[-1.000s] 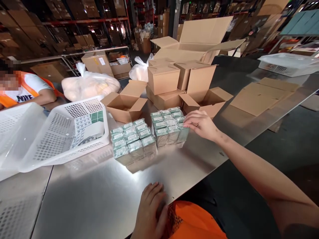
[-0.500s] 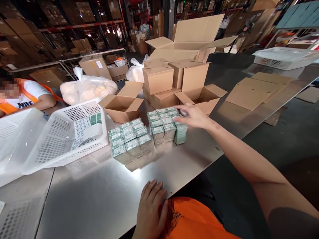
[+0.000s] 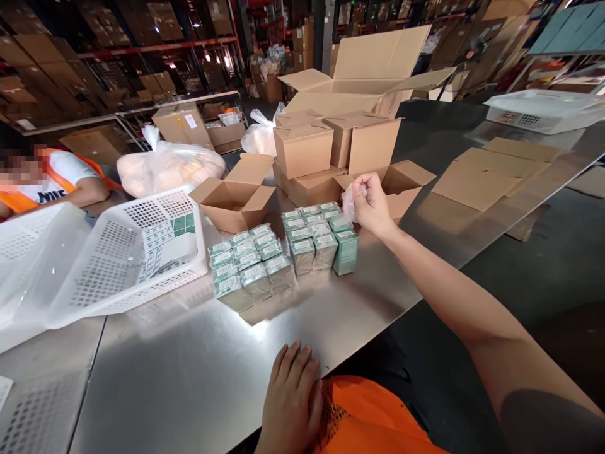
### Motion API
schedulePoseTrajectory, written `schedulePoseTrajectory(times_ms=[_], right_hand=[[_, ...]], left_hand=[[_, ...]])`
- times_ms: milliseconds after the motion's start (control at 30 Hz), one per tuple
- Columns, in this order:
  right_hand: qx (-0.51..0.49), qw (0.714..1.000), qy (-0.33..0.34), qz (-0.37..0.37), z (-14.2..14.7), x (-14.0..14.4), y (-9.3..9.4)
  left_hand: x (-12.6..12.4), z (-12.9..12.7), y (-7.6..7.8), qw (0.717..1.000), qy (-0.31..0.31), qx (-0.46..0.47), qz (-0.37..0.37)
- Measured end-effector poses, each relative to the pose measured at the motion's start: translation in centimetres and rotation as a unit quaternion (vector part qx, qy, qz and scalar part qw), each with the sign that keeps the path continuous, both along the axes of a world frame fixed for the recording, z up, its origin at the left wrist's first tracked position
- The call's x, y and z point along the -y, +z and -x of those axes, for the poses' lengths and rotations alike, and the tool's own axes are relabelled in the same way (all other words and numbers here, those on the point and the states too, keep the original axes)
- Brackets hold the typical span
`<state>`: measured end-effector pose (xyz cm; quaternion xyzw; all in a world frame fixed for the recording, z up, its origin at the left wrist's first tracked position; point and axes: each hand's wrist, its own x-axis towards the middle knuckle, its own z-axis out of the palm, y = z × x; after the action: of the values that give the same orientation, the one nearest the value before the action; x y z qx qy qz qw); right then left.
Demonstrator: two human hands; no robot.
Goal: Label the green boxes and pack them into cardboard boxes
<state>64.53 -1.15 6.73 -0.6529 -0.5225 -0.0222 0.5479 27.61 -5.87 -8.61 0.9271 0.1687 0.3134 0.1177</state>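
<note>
Clear crumpled plastic wrap [image 3: 348, 203] is pinched in the fingers of my right hand [image 3: 372, 207], just above the right end of a group of small green boxes [image 3: 302, 233]. The nearest box [image 3: 346, 253] at that end has a smooth, bare-looking side. To the left stands a second group of green boxes [image 3: 246, 265], still in shiny film with white labels on top. My left hand [image 3: 292, 394] lies flat at the table's front edge, fingers stretched out and holding nothing.
An open carton [image 3: 236, 205] stands behind the boxes, another [image 3: 401, 189] to the right. Closed cartons [image 3: 302, 151] are stacked at the back. A white basket [image 3: 137, 296] is on the left, flattened cardboard [image 3: 477, 180] on the right. A person in an orange vest [image 3: 80, 167] sits far left.
My right hand has closed on the plastic wrap and lifted it up and slightly right, off the end box, which now shows more plainly. My left hand stays in place.
</note>
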Motion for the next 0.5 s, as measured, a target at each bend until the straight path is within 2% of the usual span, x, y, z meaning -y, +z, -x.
schedulePoseTrajectory(times_ms=[67,133,200,333,500], right_hand=[[0.071,0.995,0.048,0.046,0.4,0.1,0.0],[0.155,0.973,0.124,0.12,0.7,0.3,-0.3],[0.18,0.953,0.177,0.166,0.9,0.3,-1.0],[0.208,0.949,0.175,0.159,1.2,0.1,-1.8],[0.219,0.959,0.142,0.112,1.7,0.0,-0.6]], left_hand=[[-0.1,0.0,0.3,1.0,-0.003,-0.002,-0.006],[-0.1,-0.1,0.6,1.0,-0.004,-0.003,-0.01],[-0.1,-0.2,0.8,1.0,0.0,0.001,-0.013],[-0.1,-0.2,0.9,1.0,-0.002,-0.002,-0.021],[-0.1,-0.3,0.7,1.0,-0.002,-0.003,-0.031]])
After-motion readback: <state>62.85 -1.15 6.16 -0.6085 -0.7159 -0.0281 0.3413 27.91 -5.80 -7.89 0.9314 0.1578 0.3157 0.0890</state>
